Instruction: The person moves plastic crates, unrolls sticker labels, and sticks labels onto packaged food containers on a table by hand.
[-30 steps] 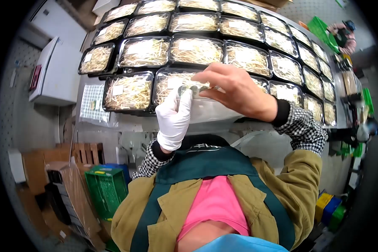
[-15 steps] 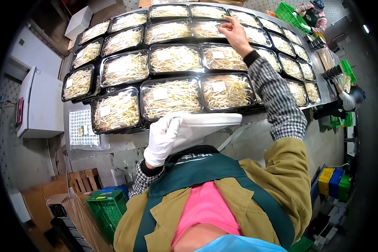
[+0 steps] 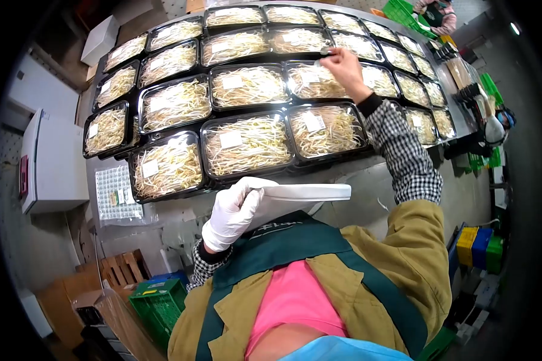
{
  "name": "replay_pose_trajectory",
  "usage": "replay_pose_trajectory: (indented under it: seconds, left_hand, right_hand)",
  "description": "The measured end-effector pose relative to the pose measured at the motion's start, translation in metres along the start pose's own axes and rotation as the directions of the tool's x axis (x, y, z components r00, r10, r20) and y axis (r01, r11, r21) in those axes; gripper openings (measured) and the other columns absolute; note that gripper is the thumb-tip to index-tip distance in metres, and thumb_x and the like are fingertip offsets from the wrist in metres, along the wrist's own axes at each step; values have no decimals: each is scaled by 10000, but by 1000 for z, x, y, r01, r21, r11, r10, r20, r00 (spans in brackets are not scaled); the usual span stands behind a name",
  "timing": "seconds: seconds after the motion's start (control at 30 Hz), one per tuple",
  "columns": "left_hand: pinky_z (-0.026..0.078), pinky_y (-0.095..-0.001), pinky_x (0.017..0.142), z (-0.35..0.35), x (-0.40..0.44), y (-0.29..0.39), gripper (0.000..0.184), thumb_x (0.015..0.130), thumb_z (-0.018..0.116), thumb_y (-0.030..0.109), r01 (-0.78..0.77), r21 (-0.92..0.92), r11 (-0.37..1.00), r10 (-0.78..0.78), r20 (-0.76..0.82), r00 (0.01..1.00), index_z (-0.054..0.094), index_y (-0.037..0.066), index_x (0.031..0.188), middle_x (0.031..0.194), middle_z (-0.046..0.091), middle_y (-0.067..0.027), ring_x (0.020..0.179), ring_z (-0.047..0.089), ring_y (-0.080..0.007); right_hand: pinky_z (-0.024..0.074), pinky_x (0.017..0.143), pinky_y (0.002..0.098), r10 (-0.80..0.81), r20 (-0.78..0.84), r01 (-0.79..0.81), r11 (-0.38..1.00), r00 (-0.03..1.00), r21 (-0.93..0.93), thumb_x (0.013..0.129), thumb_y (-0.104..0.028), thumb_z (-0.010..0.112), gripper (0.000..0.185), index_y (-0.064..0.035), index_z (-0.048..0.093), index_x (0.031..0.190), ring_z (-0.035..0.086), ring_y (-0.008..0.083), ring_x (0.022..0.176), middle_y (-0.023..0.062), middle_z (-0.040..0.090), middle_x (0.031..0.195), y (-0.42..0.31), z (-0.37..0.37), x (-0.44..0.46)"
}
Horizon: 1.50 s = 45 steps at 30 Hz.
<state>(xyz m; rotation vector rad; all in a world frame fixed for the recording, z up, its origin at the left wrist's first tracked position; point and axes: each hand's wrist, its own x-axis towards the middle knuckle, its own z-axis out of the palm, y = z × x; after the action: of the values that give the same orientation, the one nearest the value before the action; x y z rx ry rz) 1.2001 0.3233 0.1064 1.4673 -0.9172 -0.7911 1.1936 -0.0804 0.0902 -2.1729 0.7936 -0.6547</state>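
My gloved left hand (image 3: pixel 232 215) is closed around the left end of a white, flat-rimmed object (image 3: pixel 307 192), held level in front of my apron. Its underside and contents are hidden. Bare and with fingertips pinched, my right hand (image 3: pixel 348 71) hovers over the rows of packs; something small and pale seems to be at the fingertips, too small to name. Beneath it lies a black tray of bean sprouts (image 3: pixel 314 84) with a white label. Closer to me sit two more labelled sprout trays (image 3: pixel 325 133) (image 3: pixel 244 147).
Several more sprout trays (image 3: pixel 174 102) cover the metal table (image 3: pixel 343 175). A sheet of printed labels (image 3: pixel 115 192) lies at its left edge. A green crate (image 3: pixel 159 307) stands below left. Two people (image 3: pixel 436 17) (image 3: pixel 497 129) are at the right.
My right hand has drawn back toward me and slightly right, from the second row of trays to above a nearer one. The white object has dropped slightly with my left hand.
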Motion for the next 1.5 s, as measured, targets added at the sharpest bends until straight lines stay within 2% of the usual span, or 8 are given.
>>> replay_pose_trajectory:
  seconds: [0.33, 0.6, 0.87, 1.0, 1.17, 1.27, 1.4, 1.5]
  left_hand:
    - [457, -204, 642, 1, -16, -3, 185, 902, 497, 61, 23, -30, 999, -20, 84, 996, 594, 28, 1055, 822, 648, -34, 688, 550, -51]
    - [464, -175, 651, 7, -23, -19, 183, 952, 443, 91, 153, -78, 985, -147, 85, 986, 576, 43, 1069, 908, 596, 20, 740, 517, -18]
    - [435, -190, 646, 24, -23, -9, 184, 924, 482, 109, 51, 48, 998, -51, -2, 999, 591, 21, 1043, 830, 592, 13, 685, 493, -33]
    - [489, -294, 665, 37, -29, -11, 187, 881, 533, 129, -5, 152, 988, 23, -115, 993, 588, 62, 1046, 800, 636, -139, 704, 636, -215]
    - [450, -327, 589, 48, -51, -6, 119, 867, 558, 116, 50, 250, 967, 1, -201, 980, 554, 48, 965, 733, 586, -145, 614, 569, -276]
    - [443, -332, 575, 41, -67, -19, 90, 864, 564, 106, 4, 330, 944, 75, -228, 971, 552, 45, 929, 702, 571, -139, 593, 558, -266]
    - [472, -293, 614, 21, -84, -16, 124, 852, 584, 101, 95, 282, 955, -28, -232, 972, 600, 65, 970, 772, 625, -134, 642, 602, -266]
    - [494, -316, 668, 0, -89, -24, 145, 839, 588, 108, 44, 364, 931, 12, -151, 988, 598, 83, 981, 836, 645, -119, 766, 642, -273]
  right_hand:
    - [472, 710, 422, -313, -137, 155, 747, 940, -646, 766, -238, 642, 354, -86, 538, 1069, 612, 290, 819, 95, 590, 883, -14, 5, -75]
    - [430, 579, 213, -17, -51, 21, 996, 999, 91, 801, -192, 690, 227, 30, 658, 765, 551, 63, 698, 71, 639, 945, -37, -8, -184]
    - [491, 646, 389, -415, -112, 283, 771, 903, -571, 785, -140, 626, 190, -58, 539, 933, 603, 296, 750, 102, 584, 887, -46, -12, -192]
    - [470, 676, 330, -243, 349, 206, 969, 905, 140, 770, -199, 688, 194, -31, 612, 828, 568, 257, 767, 82, 604, 882, -125, -22, -234]
    - [390, 825, 331, -672, 361, 730, 682, 647, -40, 741, -93, 690, 107, -81, 614, 816, 560, 214, 898, 47, 602, 951, -154, -4, -272]
    - [401, 761, 300, -723, 211, 713, 688, 657, 134, 739, -124, 683, 100, -74, 598, 729, 570, 194, 839, 36, 613, 878, -147, 8, -270]
    - [460, 741, 295, -207, 66, 175, 930, 976, 323, 792, -172, 674, 136, -37, 682, 816, 596, 193, 858, 90, 641, 913, -122, 36, -231]
    - [452, 804, 324, -245, -31, 246, 940, 969, 235, 762, -230, 701, 203, -30, 695, 798, 597, 245, 914, 98, 648, 936, -111, 88, -215]
